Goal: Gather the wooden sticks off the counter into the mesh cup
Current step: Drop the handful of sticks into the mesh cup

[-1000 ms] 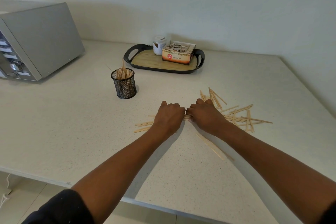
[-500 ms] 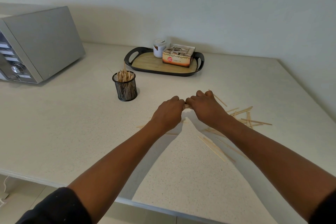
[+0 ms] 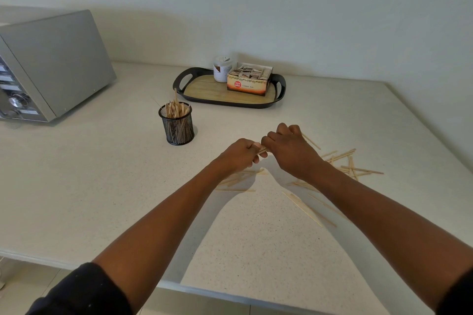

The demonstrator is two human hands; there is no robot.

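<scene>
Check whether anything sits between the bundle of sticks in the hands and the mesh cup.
Nothing visible does. Both hands, left and right, hold a small bundle of sticks just above the counter. The mesh cup stands to their left with only bare counter between; the tray sits farther back.

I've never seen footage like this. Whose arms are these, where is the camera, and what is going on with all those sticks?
No machine here: a person wears a camera on the head, looking down at their own arms. The left hand and right hand meet above the counter, both gripping a small bundle of sticks. More loose sticks lie scattered beneath and to the right. The mesh cup, already holding sticks, stands to the left. Behind are a tray and a microwave.
</scene>
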